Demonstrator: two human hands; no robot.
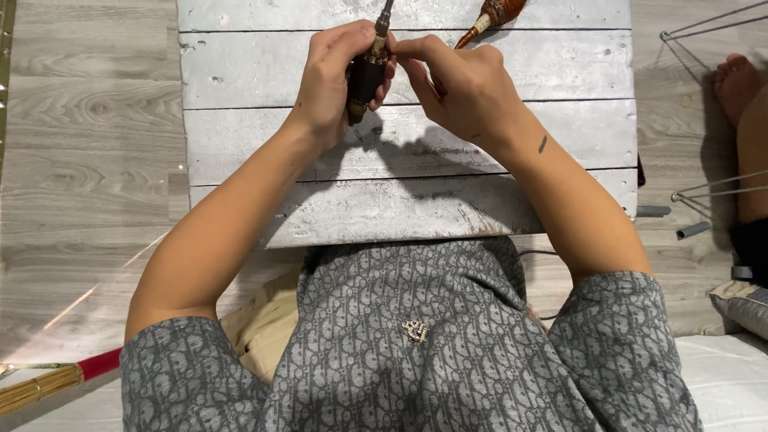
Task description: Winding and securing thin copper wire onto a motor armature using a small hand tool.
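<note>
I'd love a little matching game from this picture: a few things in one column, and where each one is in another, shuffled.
Things:
1. dark tool handle
2. brown cone-shaped object
3. broom
4. another person's bare foot

Places:
A. bottom left, on the floor
B. right edge, on the floor
C. gripped in the left hand, the right hand at its top
D. top of the white plank board, beyond the right hand

Pairs: 1-C, 2-D, 3-A, 4-B
</note>
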